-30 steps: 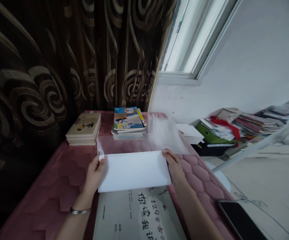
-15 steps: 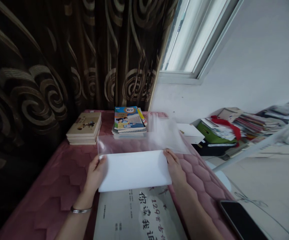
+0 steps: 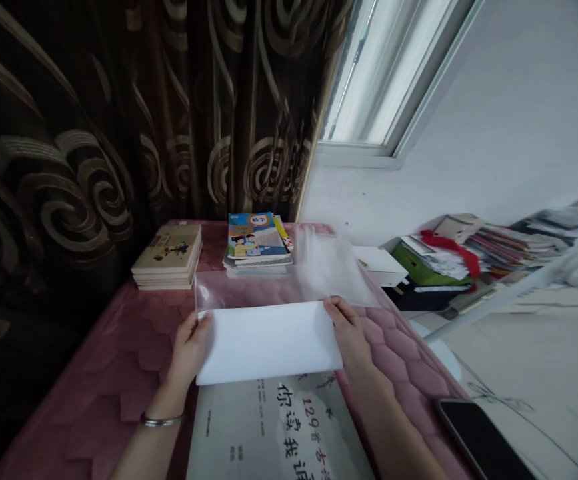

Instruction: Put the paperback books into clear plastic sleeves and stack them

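A white sheet (image 3: 269, 343) is stretched between my hands, over the upper part of a pale book (image 3: 249, 427) with large Chinese characters. My left hand (image 3: 191, 343) pinches its upper left corner, thumb on top. At the upper right corner, my right hand (image 3: 346, 327) grips the sheet between thumb and fingers. Clear plastic film (image 3: 249, 287) extends from the sheet's upper edge towards the back. Whether the fingers also hold the film is hard to tell.
Tan books (image 3: 169, 257) are stacked at the back left, beside colourful textbooks (image 3: 256, 237). More plastic film (image 3: 329, 267) lies near a white box (image 3: 381, 265). A dark phone (image 3: 479, 437) rests at the right edge of the pink padded cover (image 3: 133, 347).
My right hand has shifted very slightly left at the sheet's corner. Both hands keep their hold, and the rest looks nearly the same.
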`<state>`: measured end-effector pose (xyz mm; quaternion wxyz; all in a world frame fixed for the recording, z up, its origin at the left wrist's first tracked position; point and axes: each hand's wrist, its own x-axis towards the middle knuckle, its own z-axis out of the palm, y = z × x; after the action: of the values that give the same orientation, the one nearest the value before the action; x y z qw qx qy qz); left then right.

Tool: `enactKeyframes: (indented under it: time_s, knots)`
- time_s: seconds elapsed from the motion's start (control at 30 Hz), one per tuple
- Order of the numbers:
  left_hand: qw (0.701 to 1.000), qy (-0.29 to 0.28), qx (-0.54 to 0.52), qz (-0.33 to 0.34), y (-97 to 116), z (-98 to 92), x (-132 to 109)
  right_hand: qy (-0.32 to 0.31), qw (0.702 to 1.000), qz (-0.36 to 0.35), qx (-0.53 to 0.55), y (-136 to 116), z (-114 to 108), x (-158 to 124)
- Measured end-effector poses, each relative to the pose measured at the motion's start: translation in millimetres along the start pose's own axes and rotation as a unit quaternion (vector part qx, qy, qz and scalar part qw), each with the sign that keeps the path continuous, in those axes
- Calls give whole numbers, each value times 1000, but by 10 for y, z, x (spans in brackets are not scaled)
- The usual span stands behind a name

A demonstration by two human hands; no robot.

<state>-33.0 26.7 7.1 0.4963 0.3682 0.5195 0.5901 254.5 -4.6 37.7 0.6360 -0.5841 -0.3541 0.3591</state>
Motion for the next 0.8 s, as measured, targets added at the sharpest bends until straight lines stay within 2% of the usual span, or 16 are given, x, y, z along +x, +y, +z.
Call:
enactKeyframes:
  time_s: [0.13, 0.43, 0.67, 0.8]
  knots:
    - [1000, -13, 6, 24, -25, -11, 9, -6, 1000, 9, 15, -16, -2, -1]
    - [999, -32, 11, 23, 29, 23, -32, -4, 999, 37, 26, 34, -15, 50]
    - [1000, -28, -10, 2, 109, 86, -64, -99, 989, 94, 65, 92, -155, 111]
    - [1000, -26, -17, 2, 125, 101, -79, -113, 987, 95, 69, 51, -175, 115]
